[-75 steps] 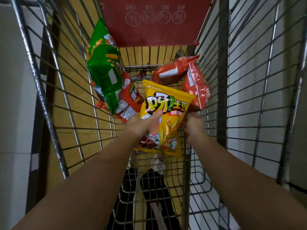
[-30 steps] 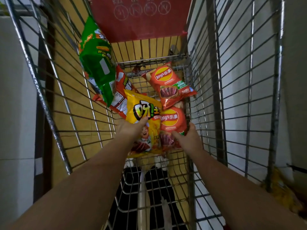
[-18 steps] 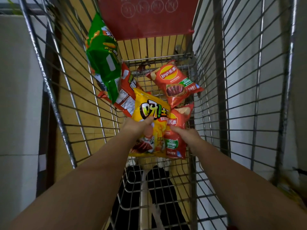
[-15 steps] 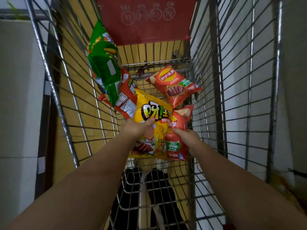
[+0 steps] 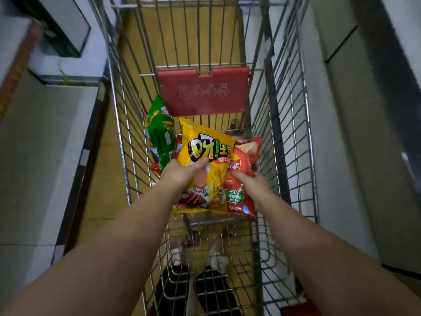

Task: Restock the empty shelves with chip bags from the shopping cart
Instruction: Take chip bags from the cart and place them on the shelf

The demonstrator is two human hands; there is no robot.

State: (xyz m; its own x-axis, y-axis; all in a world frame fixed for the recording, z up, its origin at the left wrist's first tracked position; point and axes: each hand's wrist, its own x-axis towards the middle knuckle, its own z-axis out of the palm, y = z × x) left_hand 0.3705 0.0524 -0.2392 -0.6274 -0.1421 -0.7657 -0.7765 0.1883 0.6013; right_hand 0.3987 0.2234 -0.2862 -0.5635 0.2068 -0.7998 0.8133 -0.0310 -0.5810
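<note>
**Two chip bags gripped above the wire cart**

Much of the cart's load is masked. The glossy green chip bag [image 5: 159,135] leans against the left wall of the silver wire shopping cart [image 5: 284,133], its lower right part covered by the yellow bag in front of it. Just below it a sliver of a red-and-white packet [image 5: 155,167] shows beside the left wrist; its print cannot be read. Whatever else lies on the cart floor behind the two lifted bags is out of sight. The red plastic child-seat flap [image 5: 202,91] at the far end carries faint round symbols, too dim to make out. The surroundings at the frame edges are blurred, and both forearms are cut off by the lower border.

The left hand [image 5: 180,173] grips the glossy yellow chip bag with black and green lettering [image 5: 205,169] at its left edge, the thumb pressed across the front of the bag and the other fingers hidden behind it. The right hand [image 5: 252,183] grips the glossy red chip bag with a green label [image 5: 241,176] from its right side, thumb on the front, fingers behind. The two bags stand upright and side by side, the yellow one overlapping the red one's left edge, both held inside the cart between its side walls.

Through the cart's mesh floor, the person's dark trouser legs and pale shoes [image 5: 218,258] appear, partly broken up by the wires.
</note>
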